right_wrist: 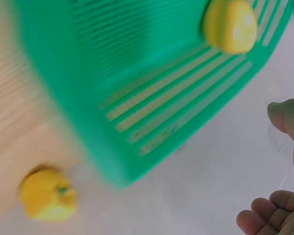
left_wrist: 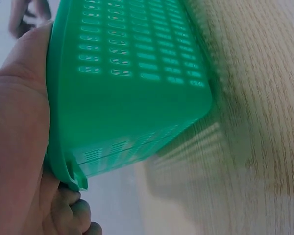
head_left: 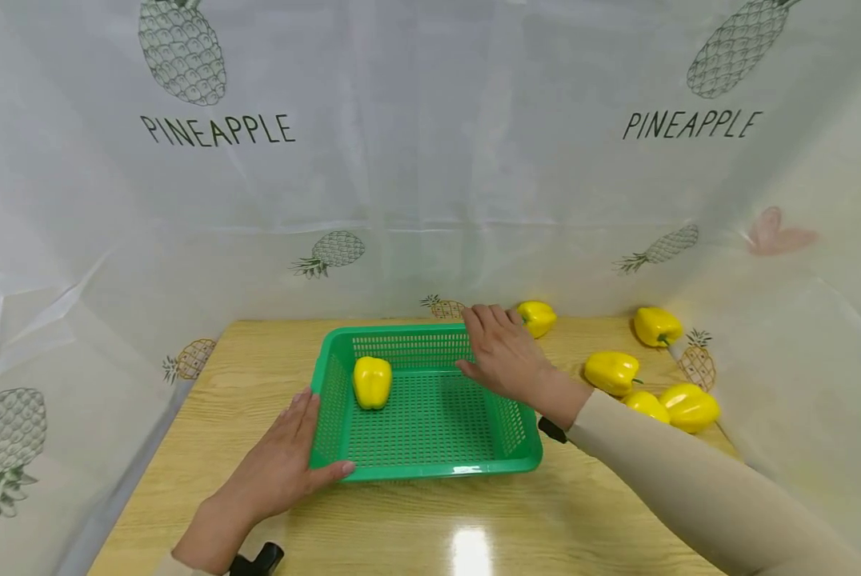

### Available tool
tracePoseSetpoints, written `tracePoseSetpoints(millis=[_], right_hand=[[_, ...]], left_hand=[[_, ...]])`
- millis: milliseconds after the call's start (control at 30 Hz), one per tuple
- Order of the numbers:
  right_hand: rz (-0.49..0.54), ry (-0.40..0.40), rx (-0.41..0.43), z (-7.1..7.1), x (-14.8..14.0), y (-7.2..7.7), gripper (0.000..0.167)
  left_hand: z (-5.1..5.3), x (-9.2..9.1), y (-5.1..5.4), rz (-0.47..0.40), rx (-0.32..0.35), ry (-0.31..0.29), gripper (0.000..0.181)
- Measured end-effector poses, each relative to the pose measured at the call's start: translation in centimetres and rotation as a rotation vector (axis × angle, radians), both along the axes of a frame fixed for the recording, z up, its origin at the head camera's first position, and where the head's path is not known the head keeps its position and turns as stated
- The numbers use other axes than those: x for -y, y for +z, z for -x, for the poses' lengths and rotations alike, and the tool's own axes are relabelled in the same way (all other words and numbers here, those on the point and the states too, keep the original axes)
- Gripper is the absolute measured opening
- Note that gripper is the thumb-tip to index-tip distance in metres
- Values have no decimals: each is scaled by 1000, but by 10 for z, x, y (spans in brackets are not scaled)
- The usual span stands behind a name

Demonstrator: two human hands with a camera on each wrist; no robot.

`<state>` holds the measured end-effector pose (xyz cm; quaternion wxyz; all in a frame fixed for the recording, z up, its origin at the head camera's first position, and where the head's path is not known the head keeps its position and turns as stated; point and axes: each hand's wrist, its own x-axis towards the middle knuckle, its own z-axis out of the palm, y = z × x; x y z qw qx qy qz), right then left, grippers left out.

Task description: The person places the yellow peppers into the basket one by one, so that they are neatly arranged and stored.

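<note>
A green plastic basket [head_left: 438, 472] with slotted walls stands on the table, with one yellow bell pepper [head_left: 372, 382] lying in its left part. My left hand [head_left: 275, 468] grips the basket's near-left corner, its thumb on the rim; the left wrist view shows fingers curled by the rim [left_wrist: 68, 166]. Over the basket's far-right corner is my right hand [head_left: 510, 360], holding nothing. Its thumb [right_wrist: 284, 115] stands apart from loosely bent fingers in the right wrist view. Just beyond that hand sits another yellow bell pepper [head_left: 538, 318], partly hidden by the fingers.
Several more yellow bell peppers lie right of the basket, among them one at the back [head_left: 657, 326] and one nearer the basket [head_left: 610, 372]. The wooden table [head_left: 402, 528] meets a pale curtain [head_left: 430, 176] printed with pineapples at the back and sides.
</note>
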<state>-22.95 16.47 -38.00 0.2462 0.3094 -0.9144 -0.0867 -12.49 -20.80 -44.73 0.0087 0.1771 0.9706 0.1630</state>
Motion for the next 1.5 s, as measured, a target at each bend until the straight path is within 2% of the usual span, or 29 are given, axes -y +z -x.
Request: tracePoseSetpoints(millis=[167,267,533,733,833,933,1033,1233,1500], right_hand=[[74,-31,-63,-6,-59,-8,84],[110,-61,-86,-13,-95,-18,83],[145,-213,-12,-46,-172,-48,91],[147,-272,3,-68,-211,-72,117],[145,-292,-3,-77,-223,-83,121],[153,-337,10,-83,-229,-94,114],[163,-396,42,-87,-231,-103,107],[174,-513,128,-92,-233,-112,109],[178,-533,157,-97,-234,-121,98]], left_hand=[[-1,2,0,-12,8,12,124],[-1,3,-1,-14,11,17,124],[1,3,-2,-22,17,17,124],[1,3,-2,-32,38,22,124],[0,3,-1,-35,44,23,124],[0,3,0,-34,46,24,124],[-1,3,0,-36,48,26,124],[0,1,0,-37,58,28,125],[1,0,0,-27,51,17,125]])
